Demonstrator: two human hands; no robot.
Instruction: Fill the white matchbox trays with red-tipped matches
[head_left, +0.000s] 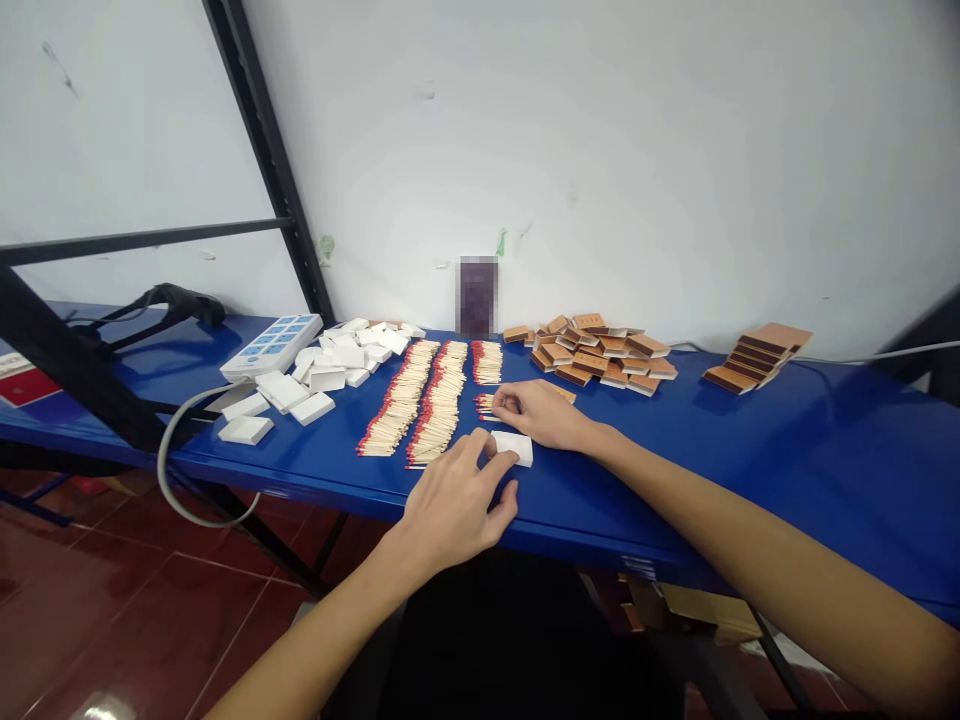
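My left hand (457, 500) rests at the front edge of the blue table (787, 470), its thumb and fingers touching a small white matchbox tray (516, 445). My right hand (541, 412) lies just behind that tray, fingers curled over a small bunch of red-tipped matches (485, 404). Long rows of red-tipped matches (420, 400) lie to the left of both hands. A pile of white inner trays (330, 370) sits further left. Brown matchbox sleeves (596, 350) are heaped behind my right hand.
A second stack of brown sleeves (757, 358) lies at the right. A white power strip (271, 345) with a grey cable (180, 450) sits at the left, beside black metal frame bars (262, 150). The white wall stands close behind.
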